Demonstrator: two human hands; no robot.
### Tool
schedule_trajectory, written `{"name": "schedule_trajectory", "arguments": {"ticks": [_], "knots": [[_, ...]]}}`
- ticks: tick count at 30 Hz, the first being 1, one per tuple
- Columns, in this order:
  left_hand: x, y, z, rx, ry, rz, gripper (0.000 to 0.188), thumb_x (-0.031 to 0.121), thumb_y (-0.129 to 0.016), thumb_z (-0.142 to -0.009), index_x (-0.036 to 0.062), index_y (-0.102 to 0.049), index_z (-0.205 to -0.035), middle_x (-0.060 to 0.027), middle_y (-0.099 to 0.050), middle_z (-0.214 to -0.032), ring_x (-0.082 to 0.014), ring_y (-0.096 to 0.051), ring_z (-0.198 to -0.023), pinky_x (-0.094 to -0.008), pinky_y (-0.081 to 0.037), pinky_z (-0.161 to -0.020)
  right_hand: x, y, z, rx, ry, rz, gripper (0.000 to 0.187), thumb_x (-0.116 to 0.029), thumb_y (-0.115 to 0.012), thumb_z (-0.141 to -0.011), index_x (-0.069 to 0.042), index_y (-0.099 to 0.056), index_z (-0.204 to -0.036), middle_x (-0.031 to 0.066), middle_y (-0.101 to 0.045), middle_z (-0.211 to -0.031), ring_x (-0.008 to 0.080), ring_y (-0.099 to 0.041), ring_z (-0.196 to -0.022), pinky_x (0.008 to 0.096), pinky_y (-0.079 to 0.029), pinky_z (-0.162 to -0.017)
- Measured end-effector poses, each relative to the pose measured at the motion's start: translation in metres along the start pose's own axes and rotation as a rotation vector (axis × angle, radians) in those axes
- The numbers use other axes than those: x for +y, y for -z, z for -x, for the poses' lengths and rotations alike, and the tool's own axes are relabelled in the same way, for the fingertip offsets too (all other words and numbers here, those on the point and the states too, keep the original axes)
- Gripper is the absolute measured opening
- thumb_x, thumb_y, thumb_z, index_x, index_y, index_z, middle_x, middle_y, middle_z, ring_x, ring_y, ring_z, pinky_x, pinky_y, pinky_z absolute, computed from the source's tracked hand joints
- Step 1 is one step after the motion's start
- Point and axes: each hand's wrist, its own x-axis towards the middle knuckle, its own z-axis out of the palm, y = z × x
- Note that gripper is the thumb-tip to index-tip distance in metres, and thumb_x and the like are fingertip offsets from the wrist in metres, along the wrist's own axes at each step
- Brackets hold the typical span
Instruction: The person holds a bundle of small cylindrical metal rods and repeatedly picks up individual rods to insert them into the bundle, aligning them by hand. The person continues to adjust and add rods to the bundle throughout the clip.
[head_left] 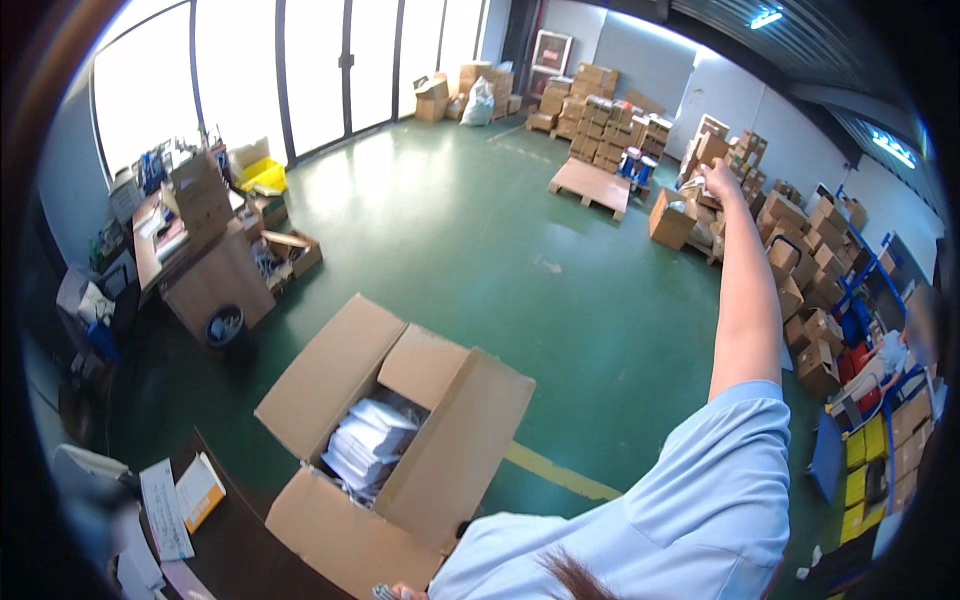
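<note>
My right arm, in a light blue short sleeve, stretches far out to the upper right. At its end my right hand [718,183] is small, with its fingers curled; a pale shape shows beside them, and I cannot make out whether they hold it. Only part of my left hand [405,592] shows at the lower edge, closed at a small grey striped thing [384,592] I cannot identify. Just beyond it stands a large cardboard box [455,430], its flaps spread. White packets [372,436] lie inside.
A dark table [235,545] with papers and an orange-and-white booklet [198,492] is at lower left. Farther left stand a cluttered desk [220,280] and a bin [225,325]. Stacked cartons [605,135], a wooden pallet [590,187] and a seated person [882,362] are right.
</note>
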Motion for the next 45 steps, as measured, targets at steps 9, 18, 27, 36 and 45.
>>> {"name": "schedule_trajectory", "arguments": {"ticks": [9,18,27,36,45], "knots": [[-0.001,0.025,0.014,0.113,0.014,0.204,0.012,0.015,-0.045,-0.092,0.008,-0.041,-0.083,0.0004,-0.043,-0.061,-0.0083,-0.043,-0.055,-0.0213,-0.036,-0.047,-0.229,-0.095,0.373,-0.814,0.469,-0.995,0.035,-0.032,-0.049,-0.09,-0.006,-0.059,-0.07,-0.0029,-0.039,-0.056,0.0076,-0.04,-0.055,0.0227,-0.033,-0.053],[0.002,0.029,0.044,0.14,-0.15,0.104,0.023,0.026,-0.047,-0.092,0.0037,-0.045,-0.09,-0.0004,-0.041,-0.069,-0.0058,-0.037,-0.055,-0.0199,-0.033,-0.049,-0.309,0.02,0.601,-2.376,-0.379,-1.713,0.024,-0.025,-0.04,-0.095,-0.005,-0.046,-0.084,0.0017,-0.046,-0.058,0.0098,-0.04,-0.045,0.0228,-0.035,-0.046],[-0.002,0.027,0.064,0.12,-0.205,0.098,0.035,0.037,-0.049,-0.09,0.0025,-0.047,-0.097,0.0,-0.043,-0.074,-0.005,-0.037,-0.063,-0.0188,-0.033,-0.056,-0.345,0.077,0.605,-2.638,-0.093,-1.91,0.019,-0.019,-0.039,-0.094,0.0,-0.043,-0.09,0.0128,-0.052,-0.078,0.0149,-0.052,-0.058,0.0243,-0.044,-0.052],[-0.007,0.037,0.082,0.042,-0.253,0.138,0.054,0.052,-0.032,-0.09,0.0015,-0.044,-0.104,0.0016,-0.038,-0.072,-0.0055,-0.03,-0.06,-0.0176,-0.027,-0.054,-0.34,0.098,0.629,-2.554,0.097,-1.809,0.009,-0.008,-0.046,-0.09,0.0,-0.041,-0.093,0.0147,-0.056,-0.081,0.0198,-0.06,-0.068,0.0311,-0.051,-0.06],[-0.014,0.04,0.088,0.073,-0.255,0.126,0.066,0.06,-0.024,-0.088,0.0001,-0.044,-0.105,0.0013,-0.038,-0.07,-0.0057,-0.028,-0.058,-0.0187,-0.024,-0.052,-0.336,0.106,0.637,-2.482,0.185,-1.79,0.013,-0.011,-0.041,-0.093,0.002,-0.042,-0.094,0.0148,-0.056,-0.085,0.0206,-0.061,-0.072,0.033,-0.052,-0.065]]}}
